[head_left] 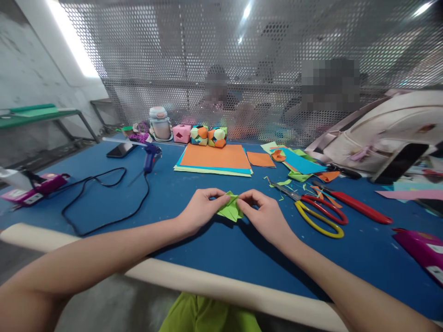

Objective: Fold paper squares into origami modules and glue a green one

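Your bare forearms [121, 246], cut off at the near corners, reach inward; left hand [203, 210] and right hand [265, 214] pinch a folded lime-green paper piece [231, 211] over the blue tabletop's [207, 249] near middle, fingertips hiding its edges. Far behind the grey perforated metal screen [138, 50], people [221, 99] are hard to make out.

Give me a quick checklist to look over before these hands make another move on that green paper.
1. Left hand gripping the folded green paper: ok, pinching one side.
2. Right hand gripping it too: ok, fingers at the opposite side.
3. Scissors apart from the hands: ok, lying to the right.
4. Glue gun cord away from the hands: ok, looped at the left.
5. Glue gun cool: cannot tell.
6. Paper trimmings cleared: not ok, scattered around the scissor blades.
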The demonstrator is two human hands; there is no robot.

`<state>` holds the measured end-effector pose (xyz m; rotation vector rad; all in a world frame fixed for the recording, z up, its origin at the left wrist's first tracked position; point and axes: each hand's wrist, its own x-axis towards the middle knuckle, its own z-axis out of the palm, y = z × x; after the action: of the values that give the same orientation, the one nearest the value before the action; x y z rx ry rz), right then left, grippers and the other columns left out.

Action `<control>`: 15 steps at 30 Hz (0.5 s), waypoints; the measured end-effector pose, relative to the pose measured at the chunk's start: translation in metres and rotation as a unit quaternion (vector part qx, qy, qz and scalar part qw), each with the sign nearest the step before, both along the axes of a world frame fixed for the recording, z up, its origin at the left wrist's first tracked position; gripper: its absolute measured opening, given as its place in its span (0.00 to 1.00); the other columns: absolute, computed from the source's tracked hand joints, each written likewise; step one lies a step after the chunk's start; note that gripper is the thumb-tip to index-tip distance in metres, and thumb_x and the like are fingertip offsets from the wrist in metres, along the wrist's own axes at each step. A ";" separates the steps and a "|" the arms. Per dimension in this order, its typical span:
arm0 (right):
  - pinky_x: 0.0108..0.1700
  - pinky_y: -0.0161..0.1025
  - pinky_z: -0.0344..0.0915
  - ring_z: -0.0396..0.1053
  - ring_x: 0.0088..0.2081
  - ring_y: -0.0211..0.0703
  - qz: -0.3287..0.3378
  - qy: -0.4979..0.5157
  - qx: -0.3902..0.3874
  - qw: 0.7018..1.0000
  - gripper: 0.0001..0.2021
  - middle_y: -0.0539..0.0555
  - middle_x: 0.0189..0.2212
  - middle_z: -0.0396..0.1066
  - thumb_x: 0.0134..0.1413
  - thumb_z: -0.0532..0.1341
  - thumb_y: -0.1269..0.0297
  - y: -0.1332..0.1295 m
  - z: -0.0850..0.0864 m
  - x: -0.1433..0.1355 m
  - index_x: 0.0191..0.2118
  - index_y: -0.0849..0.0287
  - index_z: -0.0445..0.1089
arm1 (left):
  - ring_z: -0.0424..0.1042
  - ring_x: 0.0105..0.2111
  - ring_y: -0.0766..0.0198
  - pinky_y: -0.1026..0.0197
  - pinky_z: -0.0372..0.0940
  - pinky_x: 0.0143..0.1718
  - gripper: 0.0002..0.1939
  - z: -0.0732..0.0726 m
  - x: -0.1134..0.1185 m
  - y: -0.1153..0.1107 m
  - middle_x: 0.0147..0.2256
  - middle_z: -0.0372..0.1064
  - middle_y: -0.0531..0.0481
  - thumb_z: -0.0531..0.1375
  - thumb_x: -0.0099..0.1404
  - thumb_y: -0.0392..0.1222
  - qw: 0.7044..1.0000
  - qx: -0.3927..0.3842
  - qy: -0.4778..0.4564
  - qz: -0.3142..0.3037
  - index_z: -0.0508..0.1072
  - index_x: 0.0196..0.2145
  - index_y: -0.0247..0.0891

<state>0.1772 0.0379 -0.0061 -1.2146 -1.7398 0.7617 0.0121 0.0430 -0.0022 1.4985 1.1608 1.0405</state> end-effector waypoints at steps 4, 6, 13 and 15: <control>0.29 0.35 0.62 0.63 0.25 0.37 0.004 0.005 0.000 1.000 0.08 0.49 0.22 0.65 0.49 0.56 0.60 0.001 0.000 0.000 0.28 0.59 0.67 | 0.62 0.25 0.68 0.65 0.56 0.28 0.14 -0.001 -0.001 0.001 0.25 0.68 0.52 0.60 0.55 0.48 1.000 0.008 0.008 0.018 0.74 0.26 0.32; 0.28 0.35 0.62 0.62 0.24 0.37 0.005 0.003 0.006 1.000 0.08 0.48 0.21 0.65 0.49 0.56 0.61 0.001 -0.001 0.000 0.27 0.59 0.67 | 0.62 0.25 0.68 0.65 0.56 0.28 0.14 -0.001 -0.001 0.001 0.24 0.68 0.52 0.60 0.55 0.48 1.000 0.007 0.014 0.021 0.74 0.26 0.33; 0.30 0.35 0.63 0.64 0.26 0.38 0.002 -0.013 0.041 0.999 0.06 0.50 0.23 0.68 0.48 0.58 0.64 0.001 -0.001 0.000 0.28 0.59 0.68 | 0.60 0.23 0.70 0.66 0.54 0.27 0.12 -0.003 -0.002 0.003 0.23 0.66 0.54 0.61 0.55 0.46 1.000 -0.007 -0.004 0.004 0.74 0.24 0.32; 0.30 0.35 0.63 0.65 0.26 0.38 0.005 -0.011 0.038 0.999 0.05 0.49 0.23 0.68 0.48 0.58 0.64 0.001 -0.001 0.001 0.29 0.59 0.68 | 0.59 0.23 0.71 0.65 0.54 0.26 0.12 -0.004 -0.002 0.003 0.22 0.65 0.54 0.62 0.54 0.46 1.000 -0.017 -0.018 -0.007 0.74 0.25 0.32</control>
<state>0.1781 0.0391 -0.0076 -1.1686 -1.7782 0.6847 0.0098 0.0463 -0.0063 1.4536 1.1350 1.0303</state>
